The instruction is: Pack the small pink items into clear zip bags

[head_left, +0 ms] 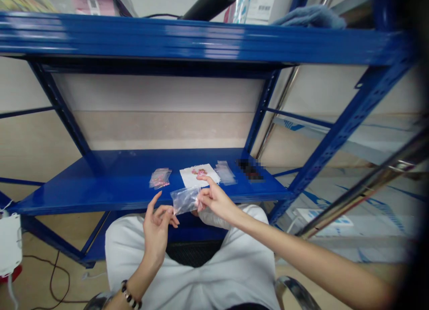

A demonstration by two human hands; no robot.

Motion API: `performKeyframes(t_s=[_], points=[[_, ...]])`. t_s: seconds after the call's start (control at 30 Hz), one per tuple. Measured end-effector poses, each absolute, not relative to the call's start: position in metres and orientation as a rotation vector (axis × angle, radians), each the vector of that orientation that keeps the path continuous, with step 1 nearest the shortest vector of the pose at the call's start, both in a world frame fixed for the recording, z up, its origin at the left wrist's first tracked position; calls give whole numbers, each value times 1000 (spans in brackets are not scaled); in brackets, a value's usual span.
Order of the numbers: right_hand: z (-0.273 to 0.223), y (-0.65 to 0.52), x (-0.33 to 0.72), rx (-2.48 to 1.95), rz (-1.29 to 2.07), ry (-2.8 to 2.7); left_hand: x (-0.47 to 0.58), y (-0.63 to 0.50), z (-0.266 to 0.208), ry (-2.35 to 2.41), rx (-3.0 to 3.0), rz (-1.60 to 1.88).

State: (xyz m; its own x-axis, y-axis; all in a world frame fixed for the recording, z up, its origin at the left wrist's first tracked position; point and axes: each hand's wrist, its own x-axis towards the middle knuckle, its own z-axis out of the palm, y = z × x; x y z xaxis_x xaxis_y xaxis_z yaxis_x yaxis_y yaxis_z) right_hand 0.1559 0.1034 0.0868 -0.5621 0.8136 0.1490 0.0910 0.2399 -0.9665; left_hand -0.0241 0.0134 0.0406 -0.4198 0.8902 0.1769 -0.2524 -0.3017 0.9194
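Note:
A clear plastic bag (184, 200) is stretched between my two hands, just in front of the blue shelf's edge. My left hand (158, 221) pinches its lower left corner between thumb and fingers, with the index finger raised. At the bag's other end, my right hand (214, 199) grips with its fingertips, index finger extended. Beyond the hands lies a white sheet (189, 179) bearing small pink pieces (201, 172). To its left is a pile of clear bags with pink pieces inside (160, 178). Flat clear bags (225, 173) overlap on the right.
The blue shelf (110, 180) spans the front, with an upper beam (187, 39) above it. A dark, pixelated object (250, 169) lies at its right end. Pink boxes (95, 2), a black tube (211, 4) and a blue cloth (311, 17) sit overhead.

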Motion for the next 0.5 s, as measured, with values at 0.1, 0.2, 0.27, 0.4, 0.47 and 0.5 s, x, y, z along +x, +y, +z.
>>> performKeyframes(t_s=[0.1, 0.2, 0.27, 0.4, 0.47, 0.5], points=[[118, 145, 191, -985, 800, -2166, -24, 15, 36, 1097, 922, 1787], [142, 197, 231, -1219, 119, -2402, -28, 24, 22, 1089, 830, 1715], [145, 229, 251, -1383, -43, -2515, -31, 29, 12, 1096, 756, 1679], [122, 268, 261, -1539, -153, -2495, -31, 32, 0, 1121, 631, 1619], [107, 276, 257, -1557, -166, -2462, -30, 31, -4, 1125, 605, 1593], [100, 277, 254, -1564, -171, -2447, -29, 31, -5, 1123, 599, 1584]])
